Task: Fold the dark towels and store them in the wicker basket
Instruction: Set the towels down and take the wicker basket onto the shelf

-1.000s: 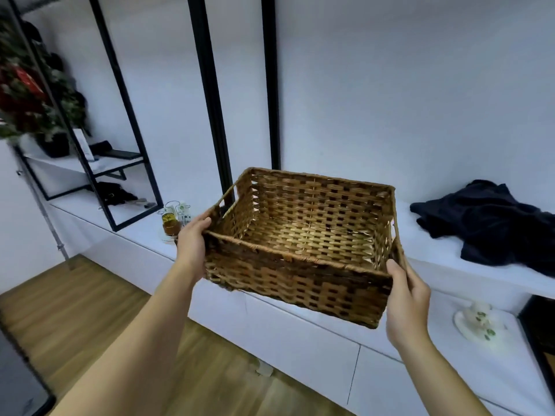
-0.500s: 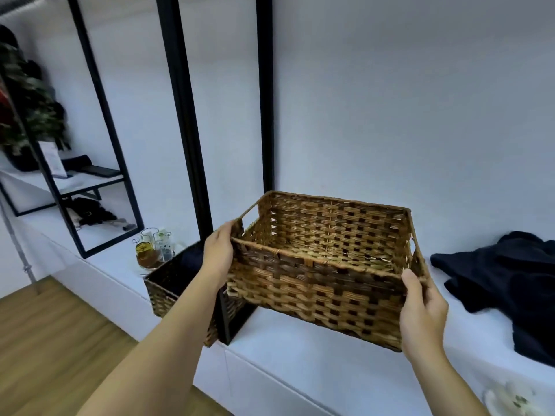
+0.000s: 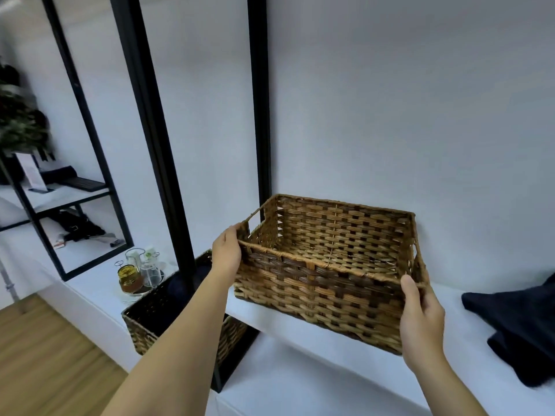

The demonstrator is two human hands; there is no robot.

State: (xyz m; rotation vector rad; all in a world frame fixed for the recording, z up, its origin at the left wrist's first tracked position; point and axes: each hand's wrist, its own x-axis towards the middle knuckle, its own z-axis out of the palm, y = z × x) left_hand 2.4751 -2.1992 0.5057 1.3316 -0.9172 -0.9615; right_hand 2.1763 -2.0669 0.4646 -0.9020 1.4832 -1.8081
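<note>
Far left: a black metal shelving frame [image 3: 90, 139] against the white wall, with a dark-leaved plant [image 3: 21, 127] on its upper shelf and dark items, too small to identify, on the shelves below. On the white ledge [image 3: 300, 382] beside the frame stands a tray of glassware [image 3: 141, 273], including a jar with amber contents. Just right of it a second, darker wicker basket [image 3: 144, 319] sits on the ledge, partly hidden behind my left forearm; a black upright post [image 3: 156, 139] rises behind it, and a second black post [image 3: 259, 100] rises behind the basket I hold.

Centre: the wicker basket [image 3: 327, 283], rectangular, woven in light and dark brown bands, with a cut-out handle in each end wall. It is open-topped with nothing visible inside. It sits above the raised white shelf, tilted slightly; whether its base touches the shelf I cannot tell.

My left hand [image 3: 226, 253] grasps the basket's left end, fingers curled over the rim by the handle opening. My right hand [image 3: 420, 316] grasps the near right corner, thumb on the front rim.

Far right: dark towels [image 3: 516, 328] lie crumpled on the shelf, near the basket but apart from it.
</note>
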